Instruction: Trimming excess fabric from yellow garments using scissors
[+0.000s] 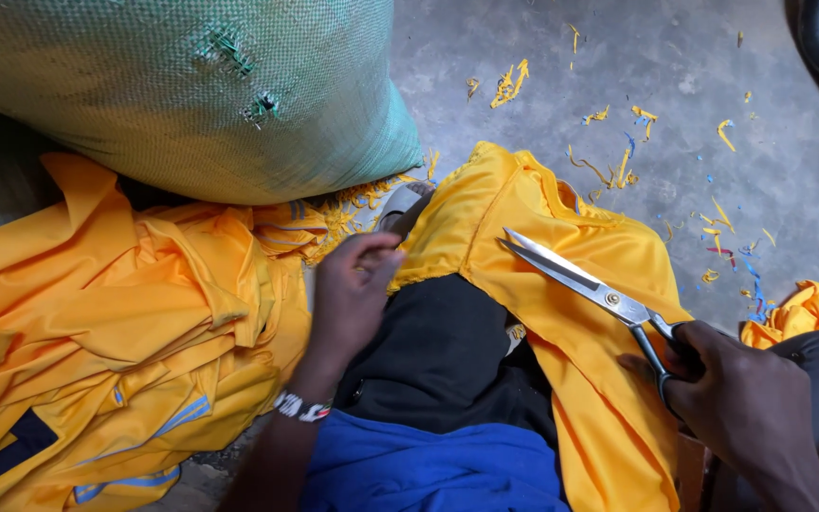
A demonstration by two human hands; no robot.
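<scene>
One yellow satin-like garment [561,313] lies draped over the person's dark-trousered knee at the centre of the frame. The left hand [353,289] pinches its edge, fingers [376,256] pressed together on the cloth. The right hand [741,398], lower right, grips one pair of long steel scissors [585,284], fingers through the handle loops, blades slightly parted above the fabric. One heap of folded yellow garments [116,332] fills the lower left, beneath one green woven sack [182,85]. Yellow scraps [509,85] dot the concrete floor [713,57].
</scene>
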